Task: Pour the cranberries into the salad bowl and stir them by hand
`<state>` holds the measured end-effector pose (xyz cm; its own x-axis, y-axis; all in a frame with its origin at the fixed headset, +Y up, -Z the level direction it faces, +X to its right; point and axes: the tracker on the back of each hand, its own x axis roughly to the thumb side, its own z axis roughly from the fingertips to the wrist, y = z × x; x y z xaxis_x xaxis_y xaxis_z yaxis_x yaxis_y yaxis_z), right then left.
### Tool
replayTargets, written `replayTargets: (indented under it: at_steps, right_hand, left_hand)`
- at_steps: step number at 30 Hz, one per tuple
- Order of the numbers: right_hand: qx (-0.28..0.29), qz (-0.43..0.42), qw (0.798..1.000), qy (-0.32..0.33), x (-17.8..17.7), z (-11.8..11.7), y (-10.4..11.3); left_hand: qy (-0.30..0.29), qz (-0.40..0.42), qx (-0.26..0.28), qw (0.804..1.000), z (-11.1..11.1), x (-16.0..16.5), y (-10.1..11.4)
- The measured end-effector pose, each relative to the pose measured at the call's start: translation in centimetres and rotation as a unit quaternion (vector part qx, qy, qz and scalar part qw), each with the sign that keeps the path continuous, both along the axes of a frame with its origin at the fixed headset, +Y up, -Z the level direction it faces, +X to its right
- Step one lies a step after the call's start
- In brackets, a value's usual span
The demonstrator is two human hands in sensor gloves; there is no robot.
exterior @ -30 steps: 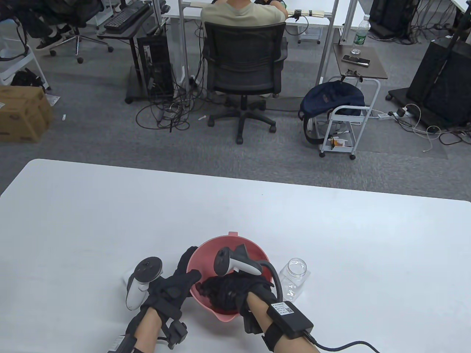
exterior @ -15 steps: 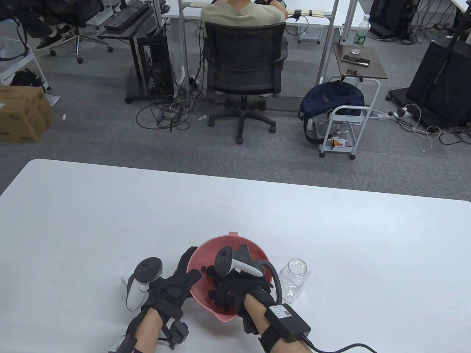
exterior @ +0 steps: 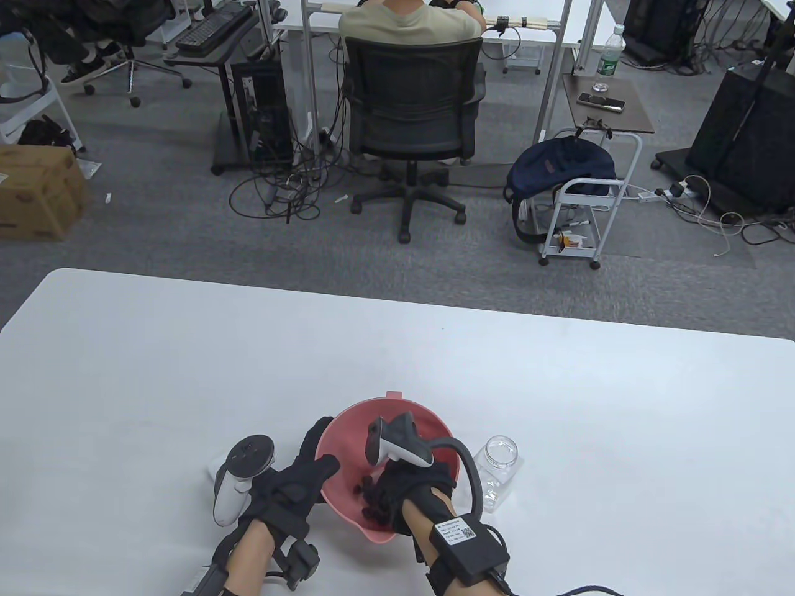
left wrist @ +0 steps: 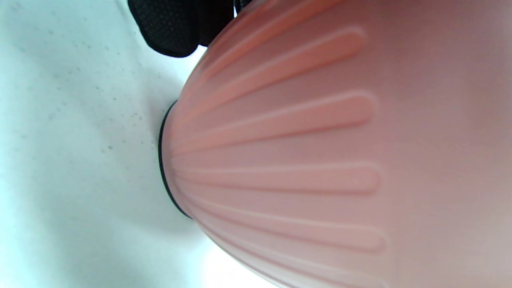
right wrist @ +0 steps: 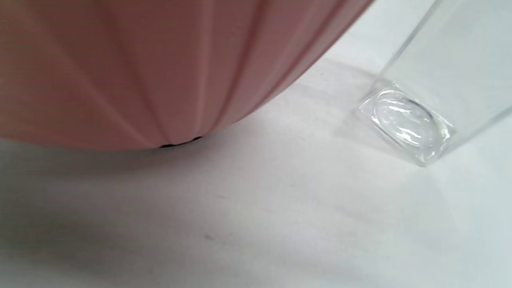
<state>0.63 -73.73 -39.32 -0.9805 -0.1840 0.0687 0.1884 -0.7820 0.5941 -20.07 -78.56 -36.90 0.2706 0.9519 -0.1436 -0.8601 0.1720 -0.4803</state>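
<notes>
Inside the pink bowl (exterior: 428, 428), right hand (exterior: 404, 490) touches cranberries (exterior: 366, 490).

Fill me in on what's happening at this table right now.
A person in sensor gloves is mixing cranberries by hand. The left hand grips the rim of the pink salad bowl, thumb hooked inside, steadying it. The right hand is down inside the bowl, fingers among the dark berries. The clear jar stands upright and empty on the white table just right of the bowl, so pouring looks done.
</notes>
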Motion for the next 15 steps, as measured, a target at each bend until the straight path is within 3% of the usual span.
replayTargets:
  at_steps: [7, 10, 15]
  right_hand:
    - [-0.039, -0.002, 0.999, 0.003, -0.1, 0.3, -0.6]
    - [-0.071, -0.07, 0.995, 0.017, 0.1, 0.0, -1.0]
    - [-0.073, -0.098, 0.992, 0.027, 0.2, -0.2, -1.2]
  left_hand:
    - [0.006, 0.0, -0.002, 1.0, 0.0, 0.2, 0.0]
    - [0.006, -0.004, -0.006, 1.0, -0.2, 0.2, 0.0]
    - [0.003, -0.003, -0.007, 1.0, -0.1, 0.2, 0.1]
